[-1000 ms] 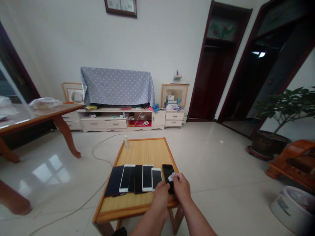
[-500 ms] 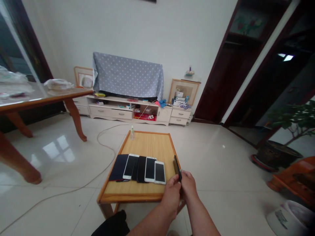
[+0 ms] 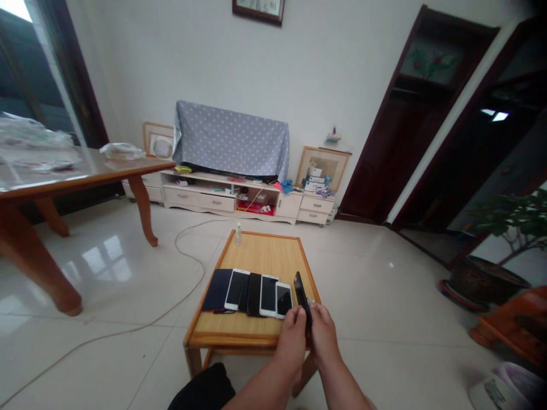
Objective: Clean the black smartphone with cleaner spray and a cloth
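A black smartphone [image 3: 301, 291] stands nearly on edge between my two hands, above the right side of a small wooden table [image 3: 273, 253]. My left hand [image 3: 294, 330] grips its lower left side with the thumb up. On the other side, my right hand [image 3: 320, 324] is closed around the phone's lower right part; some of its fingers are hidden. Left of my hands lies a row of phones: a small white phone [image 3: 284, 300], a larger white phone [image 3: 268, 296], dark phones [image 3: 253, 294] and another white phone [image 3: 236, 289]. A dark blue flat case [image 3: 216, 289] ends the row.
A clear bottle with a green top [image 3: 238, 234] stands at the table's far left corner. Behind is a white TV cabinet [image 3: 200, 199]. A cable [image 3: 171, 307] runs over the floor. A larger table [image 3: 98, 176] is at left, a potted plant [image 3: 487, 279] at right.
The phone and both hands have moved slightly left, closer to the row, and the phone leans a little more. The camera view has tilted up.
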Available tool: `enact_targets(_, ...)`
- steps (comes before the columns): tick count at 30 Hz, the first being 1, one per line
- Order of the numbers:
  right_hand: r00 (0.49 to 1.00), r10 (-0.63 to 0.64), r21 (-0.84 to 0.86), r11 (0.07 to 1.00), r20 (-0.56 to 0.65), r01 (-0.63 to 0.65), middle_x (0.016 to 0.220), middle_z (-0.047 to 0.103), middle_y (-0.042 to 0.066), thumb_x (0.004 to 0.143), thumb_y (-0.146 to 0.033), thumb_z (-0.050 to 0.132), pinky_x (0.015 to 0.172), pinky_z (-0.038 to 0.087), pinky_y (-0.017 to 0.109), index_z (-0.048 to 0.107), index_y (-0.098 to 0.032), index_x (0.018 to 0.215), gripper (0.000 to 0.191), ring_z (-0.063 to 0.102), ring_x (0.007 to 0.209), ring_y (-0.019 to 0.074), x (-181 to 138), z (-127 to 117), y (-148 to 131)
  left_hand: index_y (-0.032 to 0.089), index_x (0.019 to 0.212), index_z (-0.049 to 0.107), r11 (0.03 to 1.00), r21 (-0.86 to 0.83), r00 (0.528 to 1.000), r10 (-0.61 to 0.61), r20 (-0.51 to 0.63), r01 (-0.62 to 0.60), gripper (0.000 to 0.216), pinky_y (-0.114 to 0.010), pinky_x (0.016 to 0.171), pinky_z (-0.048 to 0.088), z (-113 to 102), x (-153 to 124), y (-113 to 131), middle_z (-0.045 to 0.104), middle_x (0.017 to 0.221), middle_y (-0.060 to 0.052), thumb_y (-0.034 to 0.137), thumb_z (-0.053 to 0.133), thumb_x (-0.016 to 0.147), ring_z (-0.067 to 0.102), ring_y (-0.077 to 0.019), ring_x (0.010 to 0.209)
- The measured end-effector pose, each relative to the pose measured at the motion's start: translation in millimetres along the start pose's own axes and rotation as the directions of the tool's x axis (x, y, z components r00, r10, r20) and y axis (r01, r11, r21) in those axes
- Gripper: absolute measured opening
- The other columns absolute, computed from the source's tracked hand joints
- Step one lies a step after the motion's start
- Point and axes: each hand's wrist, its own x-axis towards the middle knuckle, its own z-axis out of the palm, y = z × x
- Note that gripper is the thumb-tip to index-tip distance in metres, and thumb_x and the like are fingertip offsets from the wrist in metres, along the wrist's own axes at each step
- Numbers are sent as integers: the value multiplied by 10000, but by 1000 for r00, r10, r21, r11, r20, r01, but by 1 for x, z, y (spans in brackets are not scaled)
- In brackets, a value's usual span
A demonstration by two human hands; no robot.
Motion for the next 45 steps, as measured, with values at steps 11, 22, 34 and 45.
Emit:
enact_targets(11,927,-314,-179,919,204,351,1204,696,103,925,-616,472,910,493,353,640,-241,1167,477,657,1082,269,-120,48,-19,149,1037,668,948,-314,994,-85,-63,61,473,-326,962,485,-69,-47,45,718,975,-69,544,728,784,677,-188,930)
enact_targets(22,877,-360,-40,919,319,392,1185,704,90,913,-537,550,962,485,370,665,-226,1188,431,645,1100,258,-163,60,-36,117,1095,656,793,-594,986,-166,2,135,290,-348,891,553,-127,-95,83,740,1037,-101,322,612,894,707,-199,896)
enact_targets(34,933,19,269,955,359,-123,952,740,41,768,-588,712,788,490,338,714,-238,994,417,650,910,251,-152,57,-25,146,950,664,943,-328,995,24,-93,-53,194,-290,760,520,-130,-92,65,722,872,-41,272,706,809,664,-157,764)
enact_targets(45,941,9,466,867,338,-176,990,750,56,733,-534,748,903,497,410,740,-204,949,394,660,986,277,-67,25,-8,156,1055,725,941,280,981,180,65,-192,394,-417,981,452,-83,-64,65,723,1074,-109,478,623,851,633,-267,1028)
